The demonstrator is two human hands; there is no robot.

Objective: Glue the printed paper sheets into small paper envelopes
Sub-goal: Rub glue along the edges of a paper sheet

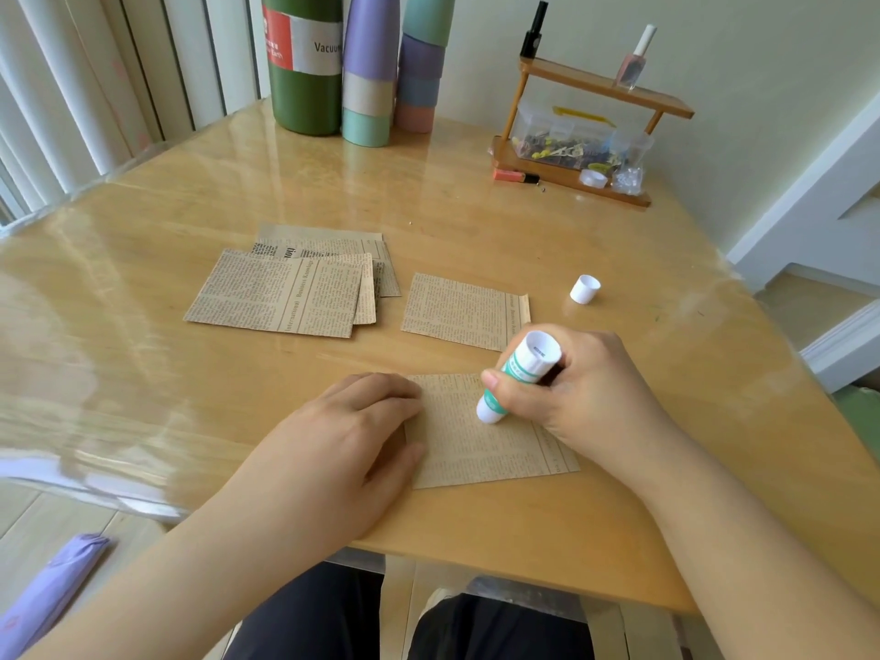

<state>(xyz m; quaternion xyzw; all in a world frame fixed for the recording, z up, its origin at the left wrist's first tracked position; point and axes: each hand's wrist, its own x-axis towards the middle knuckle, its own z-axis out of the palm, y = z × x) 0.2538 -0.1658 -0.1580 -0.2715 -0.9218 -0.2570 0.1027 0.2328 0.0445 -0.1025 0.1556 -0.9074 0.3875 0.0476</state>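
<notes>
Hands [362,421] on glossy wooden table [476,221], white wall [714,64].

glossy wooden table [428,192], pale wall [714,50], vertical blinds [71,88] left.

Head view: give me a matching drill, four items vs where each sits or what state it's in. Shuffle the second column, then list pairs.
Items:
1. glue stick
2. white cap
3. paper stack
4. green flask

Places/states:
A. lying loose on the table, right of the single sheet
B. back of the table, beside the pastel cups
C. held in the right hand, tip on the near sheet
D. fanned on the table, left of centre

Pairs: 1-C, 2-A, 3-D, 4-B
</notes>
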